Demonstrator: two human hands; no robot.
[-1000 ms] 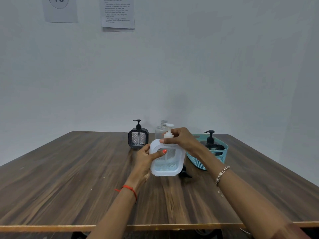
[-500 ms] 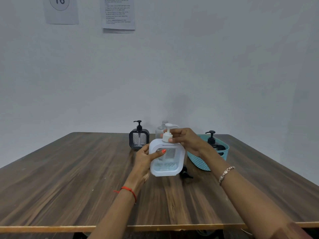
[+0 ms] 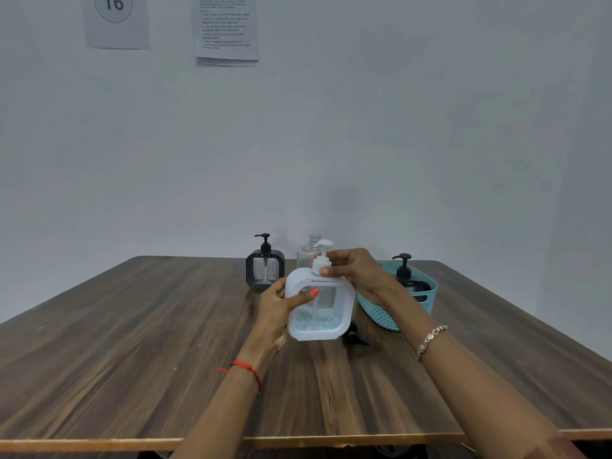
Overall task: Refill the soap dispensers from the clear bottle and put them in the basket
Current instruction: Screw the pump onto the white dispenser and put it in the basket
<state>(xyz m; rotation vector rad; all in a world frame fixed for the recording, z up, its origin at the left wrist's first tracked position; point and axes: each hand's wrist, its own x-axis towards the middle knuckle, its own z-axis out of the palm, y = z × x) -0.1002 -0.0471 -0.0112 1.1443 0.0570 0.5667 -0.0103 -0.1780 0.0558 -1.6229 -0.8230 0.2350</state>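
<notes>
A white square soap dispenser (image 3: pixel 319 309) with pale liquid at its bottom is held just above the table's middle. My left hand (image 3: pixel 281 304) grips its left side, thumb across the window. My right hand (image 3: pixel 352 268) pinches the collar of its white pump (image 3: pixel 322 256). Behind it stands the clear bottle (image 3: pixel 308 253), uncapped and partly hidden. A black dispenser (image 3: pixel 265 268) stands to the left at the back. The teal basket (image 3: pixel 387 309) on the right holds another black dispenser (image 3: pixel 405 274).
A small black cap or pump part (image 3: pixel 354 337) lies on the wooden table (image 3: pixel 132 342) just right of the white dispenser. The table's front edge runs close to me. Papers hang on the white wall behind.
My right hand's fingers have shifted around the pump collar, and the pump's nozzle has turned from pointing left toward the right. The dispenser stays in the same place.
</notes>
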